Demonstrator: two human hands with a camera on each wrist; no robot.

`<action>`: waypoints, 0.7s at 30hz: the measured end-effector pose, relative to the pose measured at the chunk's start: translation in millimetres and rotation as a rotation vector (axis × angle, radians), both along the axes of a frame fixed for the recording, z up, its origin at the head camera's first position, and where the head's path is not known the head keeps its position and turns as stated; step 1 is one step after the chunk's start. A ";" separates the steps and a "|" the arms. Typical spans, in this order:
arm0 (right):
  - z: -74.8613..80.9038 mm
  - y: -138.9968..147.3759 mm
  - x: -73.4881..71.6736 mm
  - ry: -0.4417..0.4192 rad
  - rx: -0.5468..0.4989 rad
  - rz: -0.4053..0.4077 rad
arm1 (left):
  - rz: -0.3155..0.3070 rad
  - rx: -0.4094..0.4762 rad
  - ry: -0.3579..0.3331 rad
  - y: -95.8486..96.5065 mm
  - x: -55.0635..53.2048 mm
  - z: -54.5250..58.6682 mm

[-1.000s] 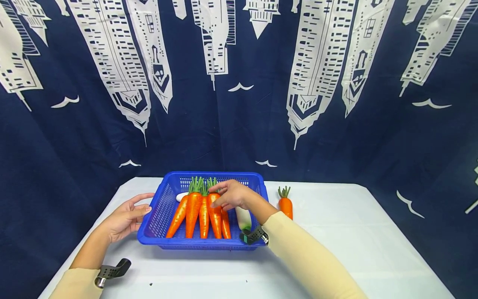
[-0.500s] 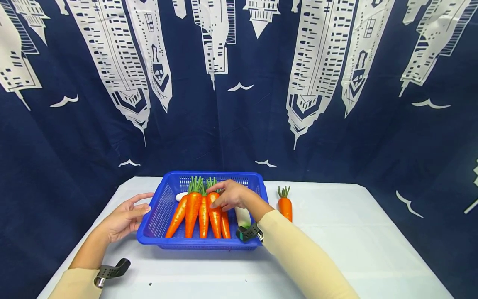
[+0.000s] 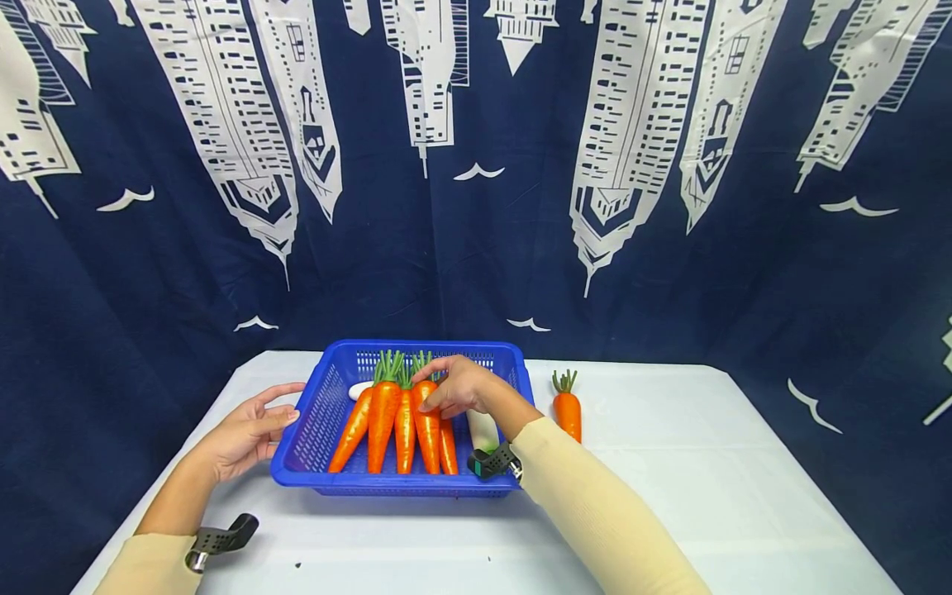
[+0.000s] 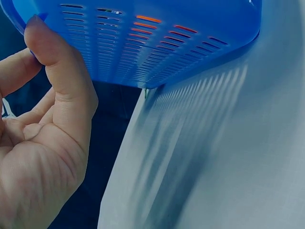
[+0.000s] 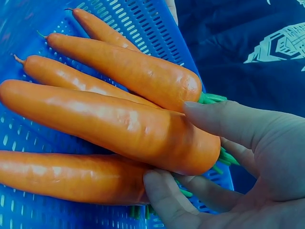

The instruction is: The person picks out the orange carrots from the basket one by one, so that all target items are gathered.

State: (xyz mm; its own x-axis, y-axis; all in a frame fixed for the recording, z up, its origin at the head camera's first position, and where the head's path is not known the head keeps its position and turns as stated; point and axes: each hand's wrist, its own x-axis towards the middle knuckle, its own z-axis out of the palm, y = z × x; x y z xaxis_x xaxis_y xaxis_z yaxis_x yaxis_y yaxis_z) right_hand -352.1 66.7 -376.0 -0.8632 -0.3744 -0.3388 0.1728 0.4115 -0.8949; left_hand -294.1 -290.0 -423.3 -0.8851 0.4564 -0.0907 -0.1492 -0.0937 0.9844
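A blue plastic basket (image 3: pixel 405 487) holds several orange carrots with green stem tufts, lying side by side. My left hand (image 3: pixel 253 434) pinches the basket's left rim between thumb and fingers; in the left wrist view the thumb (image 4: pixel 47 40) lies right at the rim. My right hand (image 3: pixel 464 388) reaches over the basket and grips a carrot (image 5: pixel 114 126) near its stem end, thumb on one side and fingers on the other. That carrot rests over its neighbours. Under the right wrist lies a white radish (image 3: pixel 482 431), partly hidden. Another white piece (image 3: pixel 360 391) shows behind the leftmost carrot (image 3: pixel 352 431).
One more carrot (image 3: pixel 568 415) lies on the white table (image 3: pixel 714 479) to the right of the basket, its lower end hidden behind the right sleeve. A dark blue curtain (image 3: pixel 461 248) with white printed buildings hangs behind the table.
The right forearm and its wristband have shifted slightly left. Both hands keep their hold, and the carrots and basket stay practically where they were.
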 end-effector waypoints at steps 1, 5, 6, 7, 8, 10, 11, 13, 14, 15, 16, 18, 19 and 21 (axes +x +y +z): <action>-0.2 0.2 -0.1 0.003 0.000 -0.003 | 0.000 0.000 0.001 0.0 -0.3 0.0; -0.1 1.5 -0.3 0.008 -0.017 -0.015 | 0.003 -0.002 0.001 -0.2 -0.8 0.3; 0.1 2.0 -0.1 0.008 -0.025 -0.017 | 0.004 -0.004 0.001 -0.2 -0.9 0.4; 0.3 2.5 -0.1 0.004 -0.035 -0.020 | 0.005 -0.006 0.002 -0.2 -0.9 0.5; 0.5 3.0 0.1 0.001 -0.045 -0.023 | 0.008 -0.008 -0.001 -0.2 -0.9 0.5; 1.1 4.3 1.0 0.000 -0.061 -0.025 | 0.014 -0.015 -0.004 0.0 -1.1 0.5; 1.5 4.9 1.5 -0.004 -0.067 -0.024 | 0.017 -0.020 -0.005 -0.1 -1.1 0.5; 1.9 6.2 2.4 -0.004 -0.078 -0.017 | 0.020 -0.022 -0.010 -0.4 -1.2 0.2; 1.7 6.9 2.7 -0.006 -0.086 -0.014 | 0.020 -0.023 -0.011 -0.7 -1.3 0.0; 1.8 7.7 3.2 -0.007 -0.092 -0.012 | 0.019 -0.023 -0.012 -0.9 -1.3 0.0; 1.7 8.4 3.5 -0.008 -0.100 -0.009 | 0.017 -0.023 -0.011 -1.1 -1.1 0.1; 1.6 10.0 3.7 -0.012 -0.115 -0.006 | 0.009 -0.016 -0.010 -1.3 -0.9 0.3; 1.3 10.7 3.6 -0.012 -0.122 -0.005 | 0.005 -0.014 -0.009 -1.4 -0.8 0.4; 1.9 11.9 4.2 -0.016 -0.135 -0.007 | 0.003 -0.015 -0.007 -1.0 -0.2 1.1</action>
State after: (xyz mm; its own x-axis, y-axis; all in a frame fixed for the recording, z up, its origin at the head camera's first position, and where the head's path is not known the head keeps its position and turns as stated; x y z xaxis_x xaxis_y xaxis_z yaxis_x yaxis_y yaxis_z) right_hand -347.9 78.6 -374.1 -0.8610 -0.4112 -0.2992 0.1896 0.2865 -0.9391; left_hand -294.3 -291.0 -422.2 -0.8861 0.4519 -0.1032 -0.1553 -0.0797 0.9846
